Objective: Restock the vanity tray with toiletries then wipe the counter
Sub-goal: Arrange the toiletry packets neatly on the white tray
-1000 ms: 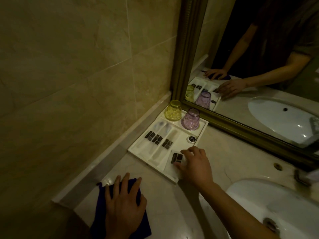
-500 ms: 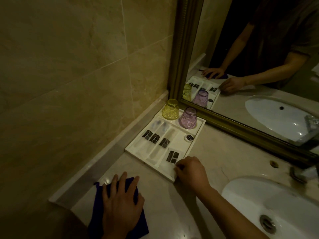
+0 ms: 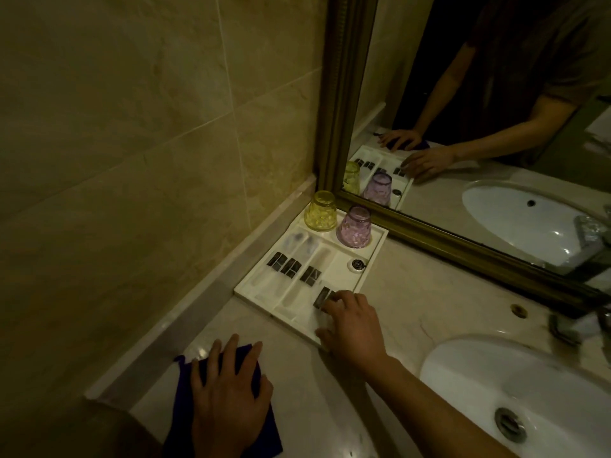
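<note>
A white compartmented vanity tray lies in the counter's corner by the wall and mirror. Upside down at its far end stand a yellow glass cup and a purple glass cup. Long packets with dark labels fill its slots. My right hand is at the tray's near right corner, fingertips on a dark-labelled packet and thumb at the tray's near edge. Palm down, fingers spread, my left hand presses on a blue cloth on the counter in front of the tray.
A white sink basin sits to the right, with a faucet behind it. The framed mirror runs along the back and the tiled wall along the left. A small round item lies in the tray.
My right hand drew back to the tray's near edge, then reached forward onto the near right packet again. My left hand has stayed on the cloth.
</note>
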`<state>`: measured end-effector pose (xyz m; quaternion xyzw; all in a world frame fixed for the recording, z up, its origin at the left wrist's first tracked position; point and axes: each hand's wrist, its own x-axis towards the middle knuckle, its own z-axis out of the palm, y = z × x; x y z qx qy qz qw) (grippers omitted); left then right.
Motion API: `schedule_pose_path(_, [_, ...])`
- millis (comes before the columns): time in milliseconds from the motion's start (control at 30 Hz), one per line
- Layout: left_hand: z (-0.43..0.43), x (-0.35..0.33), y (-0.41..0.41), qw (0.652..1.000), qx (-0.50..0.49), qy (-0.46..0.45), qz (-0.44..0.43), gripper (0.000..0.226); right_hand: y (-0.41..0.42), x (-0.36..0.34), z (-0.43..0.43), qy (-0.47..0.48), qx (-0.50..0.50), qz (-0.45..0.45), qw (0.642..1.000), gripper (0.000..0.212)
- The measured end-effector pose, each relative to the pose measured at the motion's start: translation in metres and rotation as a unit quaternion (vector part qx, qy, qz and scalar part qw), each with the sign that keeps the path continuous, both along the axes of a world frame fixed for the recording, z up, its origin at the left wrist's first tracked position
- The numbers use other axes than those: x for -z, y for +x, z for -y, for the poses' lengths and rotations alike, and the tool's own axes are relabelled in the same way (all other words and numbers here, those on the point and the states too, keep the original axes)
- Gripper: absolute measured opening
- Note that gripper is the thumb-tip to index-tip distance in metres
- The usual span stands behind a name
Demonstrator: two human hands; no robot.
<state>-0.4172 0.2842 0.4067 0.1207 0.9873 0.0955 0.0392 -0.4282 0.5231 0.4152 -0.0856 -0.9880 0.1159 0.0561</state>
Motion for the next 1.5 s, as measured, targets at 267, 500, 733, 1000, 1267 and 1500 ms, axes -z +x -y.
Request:
schedule_pose_path(267, [0.001,0.004,0.001,0.999,0.009,0.022,-0.025,0.055,-0.044,-0.024,-0.042,0.009,0.067,-0.023,0.997,0.042])
schedule_pose_path(500, [0.001,0.002,-0.001,1.000,0.000,0.025,-0.012,0.056,-0.062,-0.017,-0.069,0.081,0.031,0.066,0.994,0.039])
schedule_pose_path(733, [0.001,0.000,-0.001,1.000,0.003,0.011,-0.001,0.056,-0.056,-0.007,-0.075,0.040,0.016,0.064,0.997,0.045])
schedule_pose_path(1000, [0.001,0.002,-0.001,1.000,0.004,0.012,-0.001,0.056,-0.048,-0.006,-0.075,-0.015,0.066,0.050,0.996,0.049])
schedule_pose_path(1267, [0.004,0.005,-0.001,0.999,0.009,-0.045,0.019,0.060,-0.015,-0.018,-0.050,-0.111,0.088,0.004,0.990,0.043])
schedule_pose_path(1500, [0.011,-0.005,-0.010,0.989,-0.018,0.121,0.082,0.066,0.048,-0.034,0.020,-0.188,0.056,0.001,0.981,0.035])
